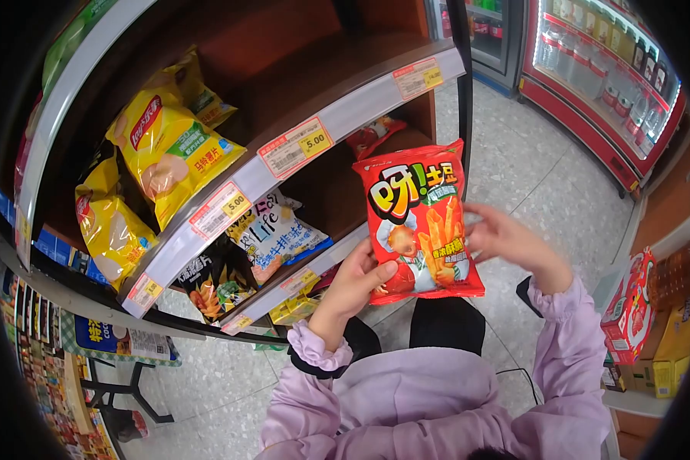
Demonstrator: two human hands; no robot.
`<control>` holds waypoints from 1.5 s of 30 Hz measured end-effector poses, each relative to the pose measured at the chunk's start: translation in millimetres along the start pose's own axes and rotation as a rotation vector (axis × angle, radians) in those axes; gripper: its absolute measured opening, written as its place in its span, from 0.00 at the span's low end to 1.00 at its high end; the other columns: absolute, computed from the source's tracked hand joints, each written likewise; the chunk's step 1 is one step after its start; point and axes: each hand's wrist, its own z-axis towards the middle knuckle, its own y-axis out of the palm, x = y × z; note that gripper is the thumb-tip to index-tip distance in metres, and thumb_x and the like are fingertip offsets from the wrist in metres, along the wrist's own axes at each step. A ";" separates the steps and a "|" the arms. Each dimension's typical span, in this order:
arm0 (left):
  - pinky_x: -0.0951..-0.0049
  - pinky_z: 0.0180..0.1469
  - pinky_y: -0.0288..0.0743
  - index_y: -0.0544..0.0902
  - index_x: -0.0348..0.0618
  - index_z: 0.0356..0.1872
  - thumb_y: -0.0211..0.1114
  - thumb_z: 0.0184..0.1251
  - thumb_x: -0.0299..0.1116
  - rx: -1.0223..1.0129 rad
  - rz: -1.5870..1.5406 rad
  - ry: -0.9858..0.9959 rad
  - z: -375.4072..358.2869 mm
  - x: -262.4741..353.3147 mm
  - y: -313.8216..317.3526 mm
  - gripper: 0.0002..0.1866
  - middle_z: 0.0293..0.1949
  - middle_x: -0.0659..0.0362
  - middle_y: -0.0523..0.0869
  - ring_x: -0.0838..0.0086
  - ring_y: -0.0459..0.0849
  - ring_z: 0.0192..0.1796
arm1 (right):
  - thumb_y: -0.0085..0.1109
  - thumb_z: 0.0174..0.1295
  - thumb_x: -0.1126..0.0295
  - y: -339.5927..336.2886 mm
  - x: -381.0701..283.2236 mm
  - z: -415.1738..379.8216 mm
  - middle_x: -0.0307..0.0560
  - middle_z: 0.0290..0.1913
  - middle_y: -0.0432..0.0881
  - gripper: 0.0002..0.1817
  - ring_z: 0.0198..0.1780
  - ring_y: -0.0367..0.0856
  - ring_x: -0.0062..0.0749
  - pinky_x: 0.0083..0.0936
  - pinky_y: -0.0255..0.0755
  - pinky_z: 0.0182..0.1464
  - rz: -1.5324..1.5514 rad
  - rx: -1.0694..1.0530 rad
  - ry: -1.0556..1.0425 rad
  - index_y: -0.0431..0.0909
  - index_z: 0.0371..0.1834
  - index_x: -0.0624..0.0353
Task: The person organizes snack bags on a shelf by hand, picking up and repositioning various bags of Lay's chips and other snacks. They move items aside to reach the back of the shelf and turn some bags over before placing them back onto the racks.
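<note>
Far left of left hand: yellow chip bags (165,149) leaning on upper shelf (299,146), faces outward above price tags (295,146). Nearer, lower shelf: white snack bag (272,230), dark snack bag (216,280). Left hand (356,284) pinches red snack bag (420,222) at lower left edge, thumb on front. Bag upright between both hands, front toward camera, likely for reading. Right hand (506,238) steadies right edge, fingers partly spread. Far right of right hand: red cooler (590,130), boxes (652,330).

We note a speckled grey terrazzo floor (544,184). Dark wooden shelving (299,54) with white price rails stands at left. Red-framed, brightly lit drink coolers (606,84) line the far wall. Stacked cartons (659,337) sit at right.
</note>
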 end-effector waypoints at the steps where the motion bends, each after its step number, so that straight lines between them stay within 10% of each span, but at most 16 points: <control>1: 0.70 0.57 0.65 0.62 0.35 0.56 0.61 0.57 0.28 0.012 0.008 -0.016 1.8 0.1 -0.1 0.26 0.54 0.55 0.70 0.72 0.70 0.55 | 0.63 0.49 0.52 2.3 10.5 1.2 0.53 0.53 0.68 0.45 0.49 0.72 0.32 0.26 0.72 0.45 -0.028 -0.110 0.017 0.51 0.62 0.70; 8: 0.69 0.57 0.65 0.60 0.36 0.57 0.61 0.58 0.31 -0.045 -0.026 -0.016 7.8 2.3 2.5 0.28 0.55 0.55 0.69 0.72 0.69 0.56 | 0.63 0.50 0.71 17.2 1.4 -1.3 0.53 0.53 0.70 0.35 0.53 0.71 0.30 0.24 0.72 0.48 0.170 0.003 -0.098 0.55 0.58 0.69; 21: 0.71 0.62 0.56 0.50 0.39 0.63 0.59 0.60 0.28 -0.283 0.326 0.084 -19.6 84.1 63.5 0.34 0.60 0.58 0.60 0.75 0.59 0.62 | 0.69 0.42 0.72 16.0 -80.0 -67.3 0.47 0.53 0.69 0.45 0.54 0.70 0.28 0.23 0.70 0.47 -0.062 0.134 -0.306 0.50 0.64 0.61; 30: 0.79 0.43 0.73 0.65 0.34 0.53 0.58 0.61 0.32 0.118 0.460 0.580 45.7 184.7 63.6 0.21 0.46 0.56 0.76 0.78 0.77 0.44 | 0.61 0.52 0.67 -8.6 -184.2 40.4 0.51 0.55 0.66 0.34 0.56 0.66 0.29 0.23 0.63 0.56 -0.391 0.102 -0.556 0.57 0.60 0.66; 45: 0.65 0.55 0.66 0.64 0.35 0.53 0.58 0.48 0.28 0.685 1.086 0.363 160.2 240.0 23.6 0.26 0.51 0.39 0.70 0.50 0.71 0.54 | 0.60 0.50 0.78 -27.5 -196.1 176.2 0.52 0.55 0.68 0.33 0.54 0.69 0.31 0.20 0.64 0.55 -0.178 -0.036 -0.525 0.55 0.59 0.70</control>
